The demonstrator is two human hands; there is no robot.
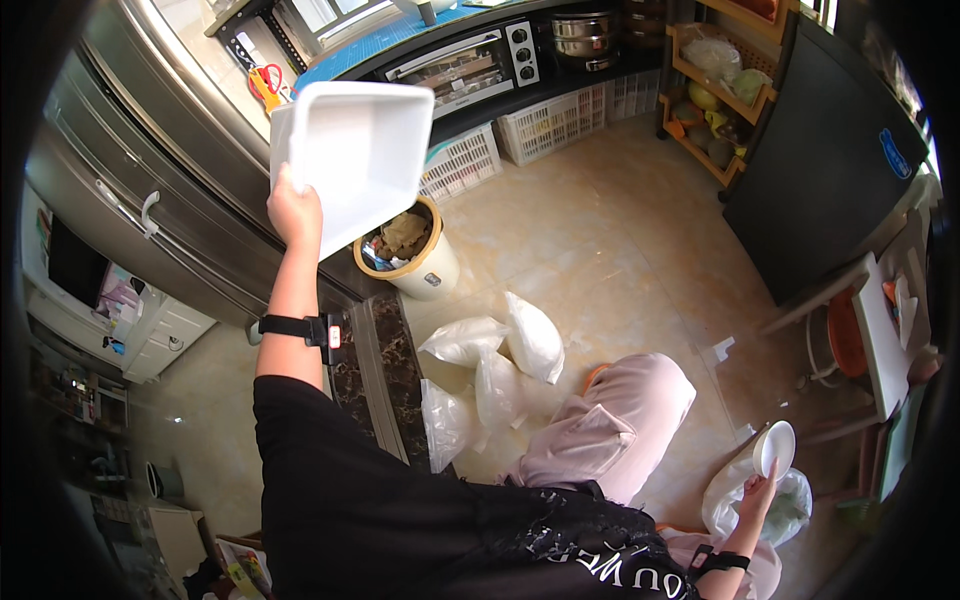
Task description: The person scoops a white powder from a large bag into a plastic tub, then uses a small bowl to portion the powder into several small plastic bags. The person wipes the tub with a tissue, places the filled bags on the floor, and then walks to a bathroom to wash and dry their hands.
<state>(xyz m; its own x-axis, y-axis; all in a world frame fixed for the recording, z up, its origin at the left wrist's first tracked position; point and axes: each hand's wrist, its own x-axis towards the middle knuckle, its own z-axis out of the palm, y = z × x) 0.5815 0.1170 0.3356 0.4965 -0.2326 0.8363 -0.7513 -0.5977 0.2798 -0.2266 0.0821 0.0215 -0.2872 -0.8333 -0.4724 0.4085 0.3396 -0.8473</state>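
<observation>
My left hand (295,212) grips the near left edge of a white rectangular plastic tub (364,146), raised over a cream trash bin (431,262) and tilted so its inside faces me. At the lower right, my right hand (757,495) holds a small white round cup or bowl (774,448) above an open plastic bag (724,495) with something pale green in it. Several clear plastic bags of white contents (536,337) lie on the tiled floor between my arms, beside my bent knee.
A steel refrigerator (180,180) stands on the left. At the back are a toaster oven (457,71) and white plastic baskets (555,120). An orange wheeled produce rack (720,97) and a dark panel (825,157) stand at the right, with a white stool-like piece (881,345) nearer me.
</observation>
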